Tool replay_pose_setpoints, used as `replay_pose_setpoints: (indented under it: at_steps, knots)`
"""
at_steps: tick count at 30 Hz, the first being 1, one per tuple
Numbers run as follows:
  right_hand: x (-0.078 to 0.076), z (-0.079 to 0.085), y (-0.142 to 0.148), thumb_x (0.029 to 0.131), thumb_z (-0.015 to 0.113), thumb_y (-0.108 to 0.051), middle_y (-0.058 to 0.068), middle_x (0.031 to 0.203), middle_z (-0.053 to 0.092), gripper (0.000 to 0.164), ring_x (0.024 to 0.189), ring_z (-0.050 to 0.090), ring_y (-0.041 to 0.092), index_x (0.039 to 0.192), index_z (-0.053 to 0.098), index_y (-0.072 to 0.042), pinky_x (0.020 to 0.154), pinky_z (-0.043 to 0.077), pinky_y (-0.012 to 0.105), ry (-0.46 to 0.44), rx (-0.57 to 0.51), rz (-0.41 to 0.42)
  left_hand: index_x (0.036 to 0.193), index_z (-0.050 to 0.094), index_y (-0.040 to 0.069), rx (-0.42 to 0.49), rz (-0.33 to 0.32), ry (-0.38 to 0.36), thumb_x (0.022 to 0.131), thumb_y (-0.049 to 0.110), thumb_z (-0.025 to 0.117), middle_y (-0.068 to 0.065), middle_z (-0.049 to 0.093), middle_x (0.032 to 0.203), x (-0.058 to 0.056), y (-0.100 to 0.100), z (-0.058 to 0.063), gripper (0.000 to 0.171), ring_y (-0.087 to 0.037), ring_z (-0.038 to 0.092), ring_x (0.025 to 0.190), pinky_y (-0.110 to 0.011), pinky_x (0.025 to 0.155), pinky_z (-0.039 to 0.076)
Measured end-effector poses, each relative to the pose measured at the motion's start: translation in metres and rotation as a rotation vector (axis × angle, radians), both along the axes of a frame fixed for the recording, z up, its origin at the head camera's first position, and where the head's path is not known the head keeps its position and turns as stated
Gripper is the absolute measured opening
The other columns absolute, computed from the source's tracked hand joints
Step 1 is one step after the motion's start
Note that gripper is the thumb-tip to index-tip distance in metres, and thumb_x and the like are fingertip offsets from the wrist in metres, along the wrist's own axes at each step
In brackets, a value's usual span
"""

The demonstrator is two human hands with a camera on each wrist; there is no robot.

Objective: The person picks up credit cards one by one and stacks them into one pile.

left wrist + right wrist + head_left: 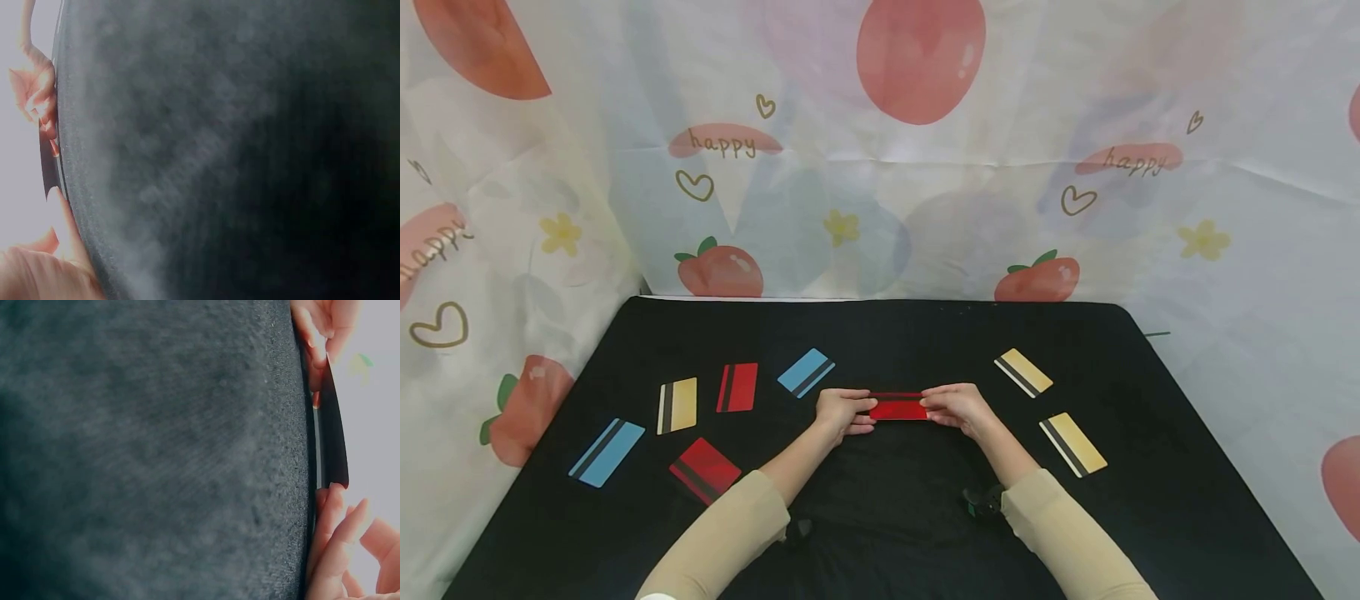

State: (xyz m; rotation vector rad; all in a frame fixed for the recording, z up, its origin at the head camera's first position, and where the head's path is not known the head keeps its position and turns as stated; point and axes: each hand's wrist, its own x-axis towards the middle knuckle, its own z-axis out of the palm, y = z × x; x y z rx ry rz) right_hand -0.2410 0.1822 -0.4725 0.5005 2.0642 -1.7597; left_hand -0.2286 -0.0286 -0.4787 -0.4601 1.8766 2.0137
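A red card with a dark stripe along its far side is held level across the middle of the table. My left hand pinches its left end between thumb and fingers. At the opposite end, my right hand pinches it the same way. In the right wrist view the card shows edge-on and dark, spanning the two hands close over the black cloth. The left wrist view catches only part of the left hand at the lower left, and most of the card is hidden there.
Left on the black table lie blue cards, red cards and a gold card. Two gold cards lie at right. A patterned curtain stands behind the table.
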Motion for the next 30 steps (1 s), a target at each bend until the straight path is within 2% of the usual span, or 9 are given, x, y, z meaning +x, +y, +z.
replay_pose_setpoints:
  at_steps: [11,22,30]
  knots:
    - [0.0015,0.002,-0.0014,0.079,0.067,0.0,0.006,0.068,0.066,0.026,0.049,0.06,0.008,0.103,0.064,0.008,0.049,0.053,0.019,0.031,0.036,0.009,0.105,0.067,-0.002,-0.038,-0.011,0.026,0.078,0.004,0.071,-0.015,0.069,0.088,0.0005,-0.0001,0.0017,0.028,-0.014,0.063,0.05,-0.029,0.05,0.055]
    - [0.0016,0.0018,-0.0007,0.078,0.069,-0.001,0.007,0.068,0.067,0.026,0.049,0.061,0.009,0.102,0.064,0.008,0.048,0.052,0.019,0.055,0.041,0.025,0.099,0.069,-0.001,-0.148,-0.056,0.114,0.078,0.009,0.072,-0.015,0.066,0.067,0.001,-0.0002,-0.0011,0.024,-0.014,0.061,0.045,-0.028,0.046,0.054]
    - [0.0016,-0.0005,-0.0006,0.077,0.069,-0.001,0.009,0.071,0.068,0.026,0.05,0.062,0.011,0.101,0.064,0.009,0.049,0.053,0.021,0.081,0.041,0.037,0.095,0.07,0.0,-0.184,-0.068,0.173,0.076,0.007,0.073,-0.015,0.066,0.063,0.0018,-0.0009,-0.0038,0.02,-0.014,0.061,0.044,-0.03,0.044,0.054]
